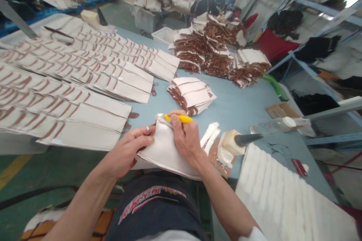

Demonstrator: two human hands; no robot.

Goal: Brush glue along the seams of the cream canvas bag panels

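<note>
A white leather-like panel with dark piped edges [166,150] lies across the table's front edge, close to my body. My left hand [131,145] grips its left side, thumb on top and fingers underneath. In my right hand [183,133] is a yellow-handled tool [182,119], held like a pen over the panel's far corner; its tip is hard to make out. Just beyond my hands sits a small stack of white pieces with brown edges [195,92]. White strips [209,135] lie right of my right hand.
Overlapping rows of white panels [93,120] cover the left side. Brown-and-white piles [209,45] stand at the back. On the right are a glue-stained pot with a dark cone [227,145], a plastic bottle [274,125], glasses [279,150] and layered white padding [277,196]. A person [206,5] is beyond the table.
</note>
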